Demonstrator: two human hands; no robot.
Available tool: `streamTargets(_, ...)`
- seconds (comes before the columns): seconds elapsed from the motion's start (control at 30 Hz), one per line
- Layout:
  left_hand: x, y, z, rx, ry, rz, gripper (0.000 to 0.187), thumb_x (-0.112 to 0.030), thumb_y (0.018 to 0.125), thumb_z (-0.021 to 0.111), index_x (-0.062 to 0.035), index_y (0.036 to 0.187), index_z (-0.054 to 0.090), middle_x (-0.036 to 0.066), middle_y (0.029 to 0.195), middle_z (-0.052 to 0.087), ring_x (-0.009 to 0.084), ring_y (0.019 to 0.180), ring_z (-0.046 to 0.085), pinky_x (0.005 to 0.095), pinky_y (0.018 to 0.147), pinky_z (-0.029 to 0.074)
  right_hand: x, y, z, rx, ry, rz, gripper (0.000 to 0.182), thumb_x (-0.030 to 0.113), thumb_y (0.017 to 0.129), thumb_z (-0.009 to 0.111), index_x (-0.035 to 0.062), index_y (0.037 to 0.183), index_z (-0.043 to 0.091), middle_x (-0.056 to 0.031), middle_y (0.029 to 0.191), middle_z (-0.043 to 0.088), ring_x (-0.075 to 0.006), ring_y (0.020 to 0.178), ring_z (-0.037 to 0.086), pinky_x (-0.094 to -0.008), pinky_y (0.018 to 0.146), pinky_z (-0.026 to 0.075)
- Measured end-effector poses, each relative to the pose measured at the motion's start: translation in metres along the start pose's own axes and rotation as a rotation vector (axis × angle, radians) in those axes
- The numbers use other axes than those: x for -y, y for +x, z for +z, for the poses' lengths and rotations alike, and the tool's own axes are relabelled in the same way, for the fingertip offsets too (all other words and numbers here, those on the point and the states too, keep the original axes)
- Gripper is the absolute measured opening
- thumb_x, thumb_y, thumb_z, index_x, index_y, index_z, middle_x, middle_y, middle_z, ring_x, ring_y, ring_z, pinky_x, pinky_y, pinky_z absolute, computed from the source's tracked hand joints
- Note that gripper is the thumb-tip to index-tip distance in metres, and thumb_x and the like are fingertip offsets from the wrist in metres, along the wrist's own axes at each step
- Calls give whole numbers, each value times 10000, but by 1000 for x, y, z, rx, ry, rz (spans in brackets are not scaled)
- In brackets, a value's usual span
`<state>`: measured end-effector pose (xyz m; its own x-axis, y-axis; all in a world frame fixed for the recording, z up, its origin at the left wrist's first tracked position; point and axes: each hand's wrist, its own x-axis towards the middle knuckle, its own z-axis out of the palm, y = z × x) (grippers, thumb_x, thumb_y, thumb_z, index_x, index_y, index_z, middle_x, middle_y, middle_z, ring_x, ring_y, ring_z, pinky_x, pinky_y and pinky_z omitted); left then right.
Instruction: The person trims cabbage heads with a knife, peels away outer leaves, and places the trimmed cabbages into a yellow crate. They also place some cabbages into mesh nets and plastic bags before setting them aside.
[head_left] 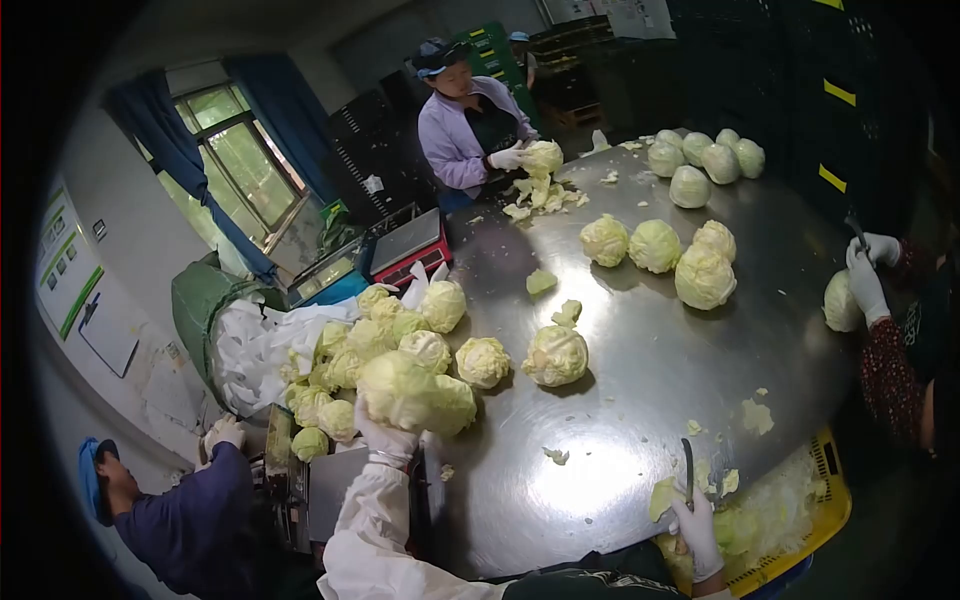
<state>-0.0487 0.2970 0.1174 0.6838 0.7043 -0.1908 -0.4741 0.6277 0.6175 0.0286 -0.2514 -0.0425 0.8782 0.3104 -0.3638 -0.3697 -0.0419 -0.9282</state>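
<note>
My left hand (388, 437), in a white glove, holds a large pale green cabbage (398, 390) from below, beside the pile at the table's left edge. Low on the right, my gloved right hand (697, 530) is closed round a knife (688, 470), its dark blade pointing up. A loose leaf piece (661, 498) is close to the knife. Ahead of my left hand stand two separate cabbages, one (484, 362) near the pile and one (556, 356) further right.
The steel table (640, 385) bears more cabbages (705, 275) and wrapped ones (690, 187). A yellow crate (830, 470) with leaves stands lower right. Co-workers are at the far side, right and lower left. Red scales (412, 248) and a green bag (195, 315) are at left.
</note>
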Motion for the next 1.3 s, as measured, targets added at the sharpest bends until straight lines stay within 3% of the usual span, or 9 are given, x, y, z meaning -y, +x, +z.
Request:
streamTargets(0.27, -93, 95, -99, -444, 174, 216, 787, -705, 743, 690, -232, 1362, 581, 72, 1314, 631, 352, 1122, 625, 588, 856, 536, -3, -20, 1, -73, 46, 41, 444, 52, 962, 614, -32, 1392, 539, -102, 1252, 670, -68, 559, 553, -229, 495, 488)
streamTargets(0.4, -100, 133, -167, -450, 363, -106, 860, -674, 705, 756, -238, 1417, 549, 117, 1345, 615, 368, 1096, 629, 565, 888, 523, 0, -17, 3, -99, 47, 15, 428, 56, 956, 614, -39, 1369, 555, -97, 1165, 692, -72, 560, 550, -224, 515, 481)
streamTargets(0.5, -85, 201, -239, -704, 675, 117, 1011, -582, 646, 862, -234, 1505, 457, 186, 1348, 605, 354, 1196, 594, 572, 971, 492, 1, -16, 6, -91, -69, -70, 420, 75, 953, 619, -38, 1354, 564, -77, 1041, 691, -74, 569, 554, -230, 521, 474)
streamTargets(0.63, -35, 173, -146, -1023, 1571, 168, 1288, -518, 599, 905, -198, 1626, 196, 274, 1628, 211, 478, 1413, 390, 575, 1116, 390, 11, -32, 8, -79, -198, 0, 508, 128, 929, 643, -26, 1400, 532, -49, 890, 632, -86, 618, 576, -247, 540, 496)
streamTargets(0.67, -19, 172, -137, -910, 1681, 202, 1228, -529, 667, 853, -222, 1634, 163, 283, 1660, 37, 550, 1446, 283, 612, 1138, 342, 10, -35, 5, -108, -174, 5, 549, 123, 925, 638, -16, 1438, 499, -48, 877, 623, -94, 631, 581, -248, 556, 512)
streamTargets(0.77, 25, 155, -83, -801, 2004, 214, 1145, -522, 721, 799, -223, 1630, 171, 280, 1656, 74, 546, 1483, 193, 658, 1144, 289, -39, -31, -34, -414, -206, -162, 585, 111, 928, 625, 3, 1477, 457, -47, 871, 619, -103, 623, 580, -258, 536, 513)
streamTargets(0.9, 70, 103, 17, -192, 2200, 985, 1108, -500, 686, 806, -174, 1601, 274, 289, 1594, 242, 548, 1424, 269, 657, 1132, 277, -26, -58, -77, -633, 3, 37, 511, 86, 919, 615, 3, 1406, 484, -58, 924, 601, -109, 610, 564, -275, 441, 450)
streamTargets(1.03, 135, 70, 92, 666, 1959, 859, 1252, -476, 543, 915, -125, 1579, 307, 296, 1533, 331, 513, 1402, 323, 576, 1154, 298, -80, -53, -95, -643, -143, -130, 438, 80, 951, 569, 36, 1380, 491, -62, 884, 583, -95, 486, 486, -260, 429, 430)
streamTargets(1.3, 240, 109, 88, 774, 1614, 615, 1239, -418, 523, 921, -40, 1539, 321, 255, 1420, 472, 408, 1318, 497, 430, 1106, 437, -52, -97, 8, -327, 246, -21, 473, 20, 937, 537, -74, 1383, 411, -205, 1077, 698, -166, 578, 649, -254, 524, 523)
